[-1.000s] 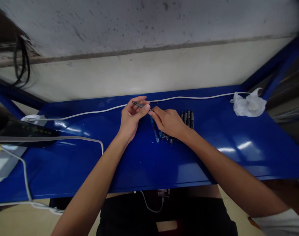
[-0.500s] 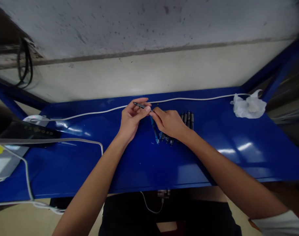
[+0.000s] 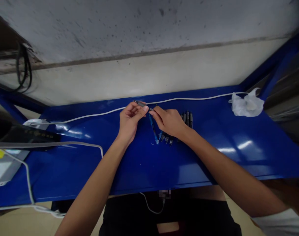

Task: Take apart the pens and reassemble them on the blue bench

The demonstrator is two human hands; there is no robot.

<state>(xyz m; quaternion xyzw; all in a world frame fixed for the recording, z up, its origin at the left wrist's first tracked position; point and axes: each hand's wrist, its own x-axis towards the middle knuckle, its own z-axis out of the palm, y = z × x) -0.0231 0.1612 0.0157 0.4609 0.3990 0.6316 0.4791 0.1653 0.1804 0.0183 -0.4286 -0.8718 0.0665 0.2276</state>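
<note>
My left hand (image 3: 131, 118) grips a dark grey pen (image 3: 140, 104) between thumb and fingers, over the middle of the blue table. The fingertips of my right hand (image 3: 169, 120) pinch the pen's right end, close to my left thumb. Below the hands a blue pen (image 3: 153, 129) lies on the table. Several dark pens (image 3: 188, 118) lie side by side, partly hidden under my right hand and wrist. Small clear pieces (image 3: 166, 140) show at their near ends; what they are is too small to tell.
A white cable (image 3: 100, 113) runs along the back of the blue table (image 3: 141, 170). A crumpled white plastic bag (image 3: 247, 103) sits at the back right. On the left are a black object with lettering (image 3: 38, 135), a white box (image 3: 7, 165) and more cables.
Both hands stay together at the pen. More of the pen's right part shows between my left thumb and right fingertips. The view has shifted slightly.
</note>
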